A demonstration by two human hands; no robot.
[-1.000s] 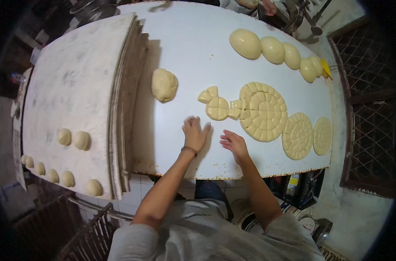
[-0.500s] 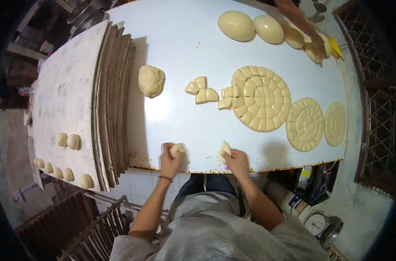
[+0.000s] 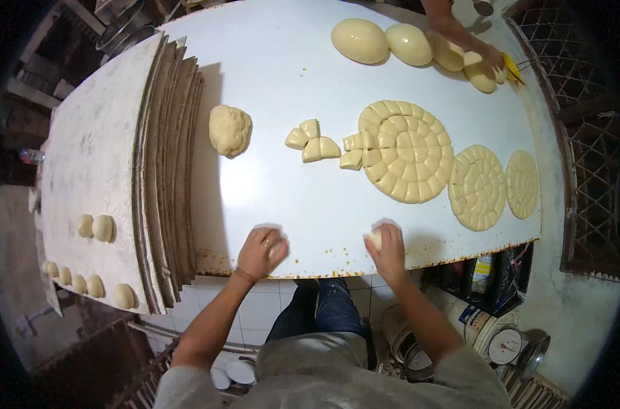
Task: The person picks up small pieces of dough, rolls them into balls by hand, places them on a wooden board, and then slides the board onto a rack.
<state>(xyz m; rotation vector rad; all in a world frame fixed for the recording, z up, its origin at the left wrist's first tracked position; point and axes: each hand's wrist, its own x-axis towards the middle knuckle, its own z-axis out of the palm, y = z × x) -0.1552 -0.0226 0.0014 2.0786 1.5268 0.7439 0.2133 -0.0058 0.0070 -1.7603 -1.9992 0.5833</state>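
Near the table's front edge, my left hand (image 3: 257,251) curls over a small dough piece (image 3: 276,251), only partly visible under the fingers. My right hand (image 3: 390,251) is cupped round another small piece of dough (image 3: 375,239), pale between thumb and fingers. Both hands rest low at the white tabletop. Ahead of them lie several cut dough wedges (image 3: 312,144). To their right sits a large flat dough round (image 3: 407,151) scored into many pieces, and beyond it two smaller scored rounds (image 3: 477,188). A rough dough lump (image 3: 229,130) lies to the left.
A stack of floured boards (image 3: 95,157) stands at the left, with several small dough balls (image 3: 103,228) on top. Along the far right lie large smooth dough balls (image 3: 359,41), where another person's hand (image 3: 490,58) works beside a yellow tool (image 3: 512,68). A dial scale (image 3: 505,345) stands below the table.
My hands have moved slightly apart and closed over their dough pieces, which showed more before. The other person's hand has shifted a little, with cut dough now near it. The view has shifted slightly.
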